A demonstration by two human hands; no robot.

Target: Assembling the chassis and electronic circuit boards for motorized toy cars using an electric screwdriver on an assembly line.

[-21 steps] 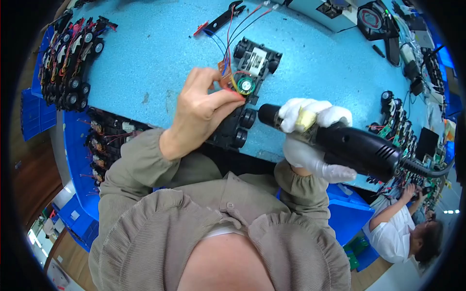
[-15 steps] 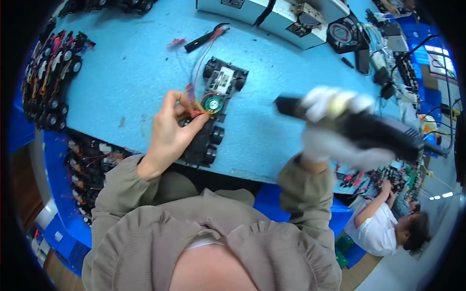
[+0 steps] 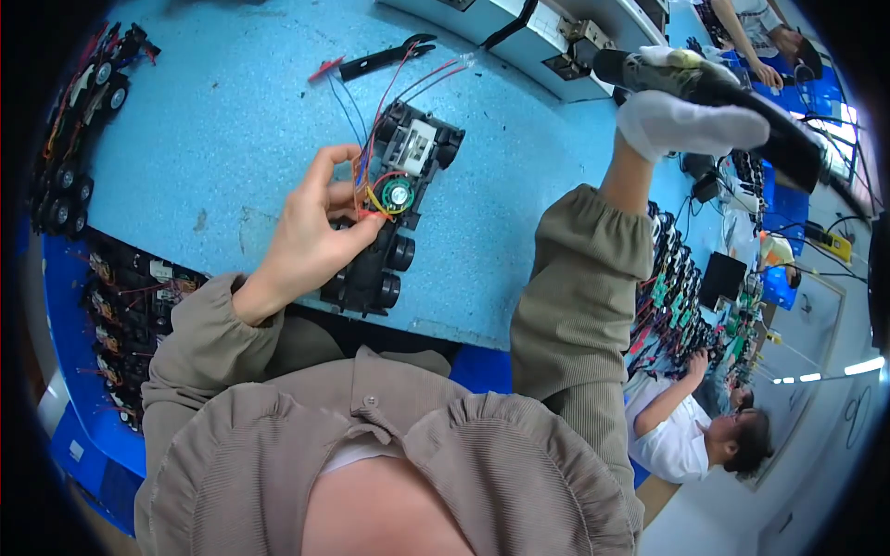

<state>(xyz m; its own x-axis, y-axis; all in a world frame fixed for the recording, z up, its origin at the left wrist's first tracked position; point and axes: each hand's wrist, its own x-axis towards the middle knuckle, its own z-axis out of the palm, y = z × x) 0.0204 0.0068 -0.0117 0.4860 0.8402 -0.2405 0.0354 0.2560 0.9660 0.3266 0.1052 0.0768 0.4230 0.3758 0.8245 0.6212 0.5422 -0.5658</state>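
On the blue table lies a black toy vehicle chassis (image 3: 357, 278) with small black wheels, a white block and a green-rimmed round speaker (image 3: 398, 195). Thin coloured wires (image 3: 360, 171) rise from the chassis and spread toward the far side. My bare left hand (image 3: 311, 227) is closed at the chassis's left edge, thumb and fingers pinching the wires beside the speaker. My right hand (image 3: 691, 116), in a white glove, is raised at the far right, wrapped around a black corded hand tool (image 3: 788, 153). The tool's exact kind is unclear; its dark end reaches past the fingers near a metal box.
A black plastic strip (image 3: 371, 65) and a red connector (image 3: 324, 69) lie beyond the chassis. A pale metal box (image 3: 519, 46) stands at the back. More chassis (image 3: 79, 139) are stacked on the left, others in a blue bin (image 3: 69, 324). Co-workers (image 3: 681, 426) sit at the right.
My right hand has moved away to the far right with the black tool, toward the metal box. My left hand stays pinched on the wires; the wire ends have spread out.
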